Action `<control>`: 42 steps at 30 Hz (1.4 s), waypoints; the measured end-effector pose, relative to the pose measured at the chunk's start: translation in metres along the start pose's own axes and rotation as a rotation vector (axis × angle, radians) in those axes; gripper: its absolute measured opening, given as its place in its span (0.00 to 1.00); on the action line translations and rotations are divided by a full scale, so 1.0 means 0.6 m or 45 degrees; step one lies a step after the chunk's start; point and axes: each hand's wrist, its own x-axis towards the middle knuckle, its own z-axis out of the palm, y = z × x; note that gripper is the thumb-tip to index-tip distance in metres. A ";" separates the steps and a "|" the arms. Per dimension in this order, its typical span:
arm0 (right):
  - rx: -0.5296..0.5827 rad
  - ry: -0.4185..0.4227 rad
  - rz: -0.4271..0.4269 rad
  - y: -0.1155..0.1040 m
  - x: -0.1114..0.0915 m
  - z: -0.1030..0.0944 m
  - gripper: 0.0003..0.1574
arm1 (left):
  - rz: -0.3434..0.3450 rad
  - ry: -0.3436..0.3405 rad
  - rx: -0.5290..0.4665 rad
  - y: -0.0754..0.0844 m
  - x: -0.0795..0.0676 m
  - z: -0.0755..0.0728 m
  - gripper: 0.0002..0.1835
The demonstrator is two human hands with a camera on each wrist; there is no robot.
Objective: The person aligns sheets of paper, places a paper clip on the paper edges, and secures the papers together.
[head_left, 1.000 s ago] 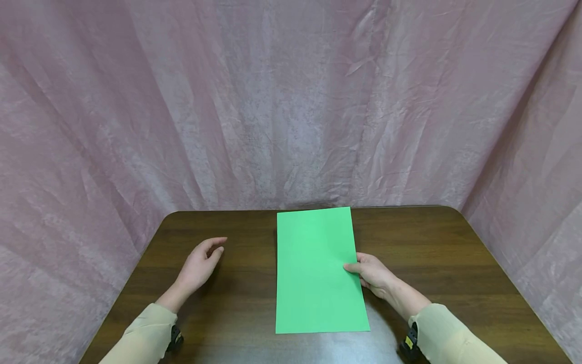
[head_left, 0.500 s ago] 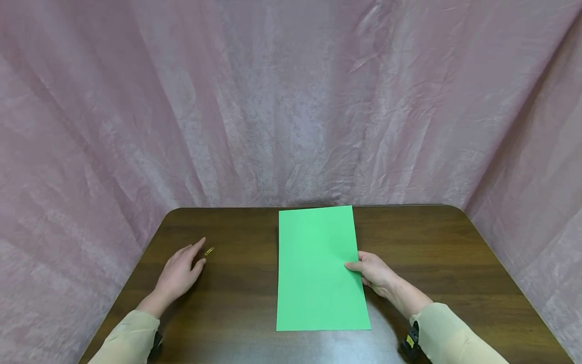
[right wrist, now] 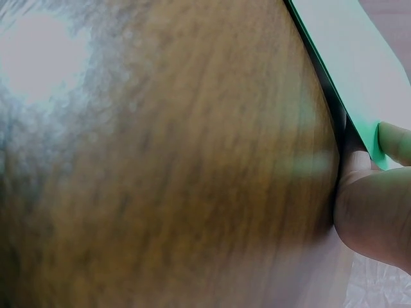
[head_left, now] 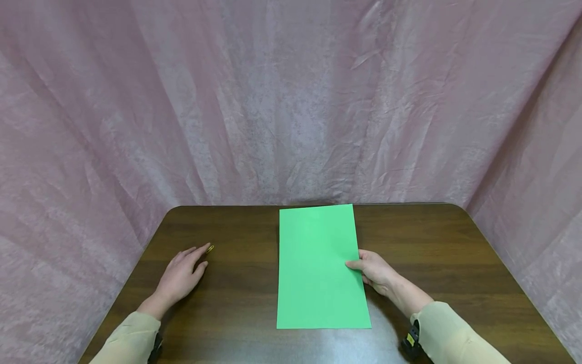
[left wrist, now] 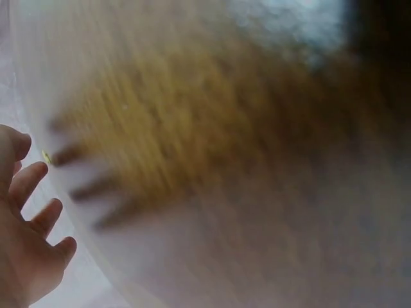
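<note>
green sheet (head_left: 316,273) | right edge raised | yellow paperclip (head_left: 210,248) | slanted, left of sheet

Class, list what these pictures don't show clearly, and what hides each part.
Head view: part of the right hand and its grip, behind the green paper.
Head view: part of the yellow paper clip, covered by the left hand.
Left wrist view: the paper clip's outline, too small and blurred.
Right wrist view: part of the green paper, cut off by the top edge.

Brown table (head_left: 245,288), yellow paperclip (head_left: 210,248) on it
</note>
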 end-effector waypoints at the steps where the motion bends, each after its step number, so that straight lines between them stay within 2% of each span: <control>1: -0.003 0.001 0.000 0.000 0.000 0.000 0.27 | 0.001 0.000 0.001 0.001 0.001 0.000 0.29; 4: -0.012 0.005 0.001 -0.001 0.000 0.000 0.26 | 0.003 0.014 0.009 0.000 0.004 0.003 0.27; 9: -0.008 0.022 0.010 -0.001 0.001 0.001 0.27 | 0.006 0.114 0.051 -0.004 0.019 0.008 0.20; 13: -0.007 0.016 0.008 0.001 0.002 0.000 0.27 | -0.036 0.164 0.067 -0.005 0.032 0.010 0.14; 20: -0.008 0.009 0.006 0.001 0.002 0.001 0.26 | -0.103 0.165 0.075 -0.001 0.044 0.010 0.12; 42: -0.006 -0.021 -0.008 0.001 0.000 -0.002 0.27 | -0.195 0.130 0.103 -0.003 0.058 0.013 0.07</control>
